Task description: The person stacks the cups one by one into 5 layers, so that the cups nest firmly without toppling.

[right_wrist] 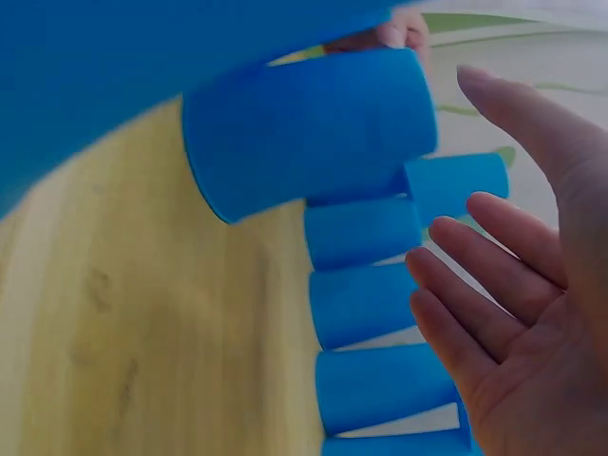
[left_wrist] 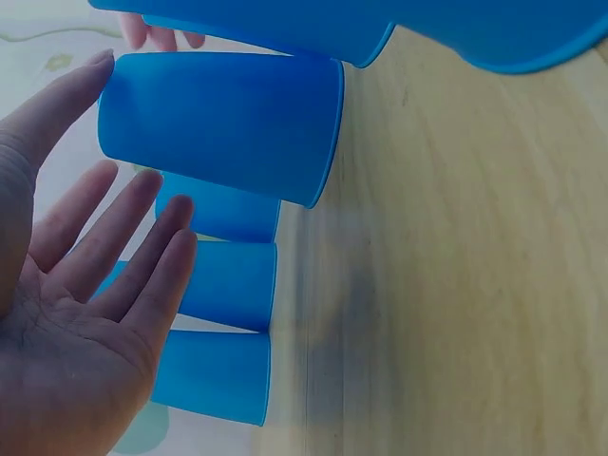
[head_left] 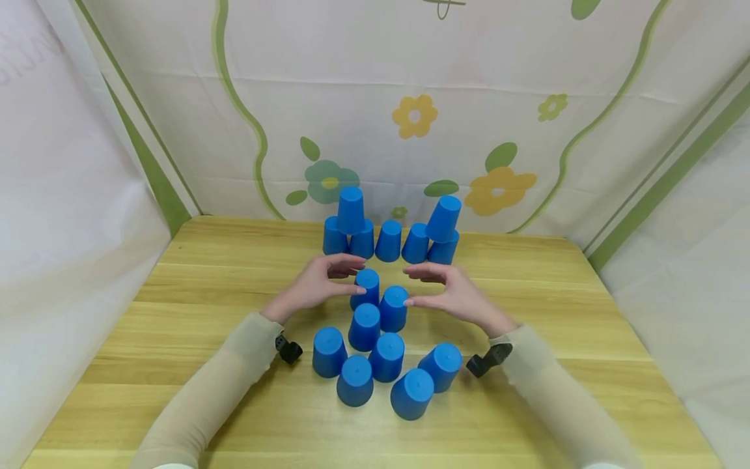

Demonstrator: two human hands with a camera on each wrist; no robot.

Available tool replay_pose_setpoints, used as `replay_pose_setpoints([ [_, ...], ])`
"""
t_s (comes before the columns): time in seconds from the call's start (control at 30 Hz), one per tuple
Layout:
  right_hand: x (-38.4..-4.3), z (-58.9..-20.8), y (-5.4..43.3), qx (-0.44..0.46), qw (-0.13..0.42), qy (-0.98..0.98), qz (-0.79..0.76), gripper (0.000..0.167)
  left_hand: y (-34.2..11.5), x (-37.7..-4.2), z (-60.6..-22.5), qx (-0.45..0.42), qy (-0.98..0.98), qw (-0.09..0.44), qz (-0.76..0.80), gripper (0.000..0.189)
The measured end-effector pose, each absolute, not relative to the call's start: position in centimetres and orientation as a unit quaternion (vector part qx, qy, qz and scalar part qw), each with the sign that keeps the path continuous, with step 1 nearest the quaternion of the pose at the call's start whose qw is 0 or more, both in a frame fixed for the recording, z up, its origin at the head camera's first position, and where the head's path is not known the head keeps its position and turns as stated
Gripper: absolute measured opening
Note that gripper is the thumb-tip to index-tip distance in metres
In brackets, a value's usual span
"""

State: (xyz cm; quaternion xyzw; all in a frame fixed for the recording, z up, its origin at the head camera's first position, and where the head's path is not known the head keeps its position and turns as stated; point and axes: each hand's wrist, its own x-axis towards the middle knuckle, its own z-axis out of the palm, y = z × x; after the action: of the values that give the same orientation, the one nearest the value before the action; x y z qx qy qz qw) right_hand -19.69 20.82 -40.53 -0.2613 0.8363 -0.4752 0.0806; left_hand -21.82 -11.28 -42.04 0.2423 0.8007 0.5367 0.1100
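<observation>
Left hand (head_left: 319, 283): fingers were loosely extended, gripping nothing.
Left blue cup (head_left: 370, 280): stood inverted beside the left thumb; contact could not be told.
Back row of cups (head_left: 388, 242): stood beyond both hands' fingertips.
Right blue cup (head_left: 392, 311): stood inverted beside the right thumb.
Right hand (head_left: 454, 293): fingers were loosely extended, gripping nothing.

The cups (head_left: 387, 357) are plain blue, the counter (head_left: 158, 326) yellowish wood-grain, the sleeves (head_left: 217, 381) beige, the white backdrop (head_left: 351, 52) printed with yellow and green flowers (head_left: 511, 186).
</observation>
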Motion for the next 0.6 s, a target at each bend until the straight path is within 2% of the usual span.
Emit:
replay_pose_setpoints([
  [0.3, -19.8, -41.3, 19.6, -0.285, 0.114, 0.830, -0.466, 0.059, -11.0, -22.0, -42.3, 0.250, 0.806, 0.110, 0.525, 0.056],
  [0.6, -19.9, -41.7, 19.1, -0.294, 0.121, 0.820, -0.476, 0.055, -10.8, -22.3, -42.6, 0.261, 0.805, 0.112, 0.521, 0.060],
])
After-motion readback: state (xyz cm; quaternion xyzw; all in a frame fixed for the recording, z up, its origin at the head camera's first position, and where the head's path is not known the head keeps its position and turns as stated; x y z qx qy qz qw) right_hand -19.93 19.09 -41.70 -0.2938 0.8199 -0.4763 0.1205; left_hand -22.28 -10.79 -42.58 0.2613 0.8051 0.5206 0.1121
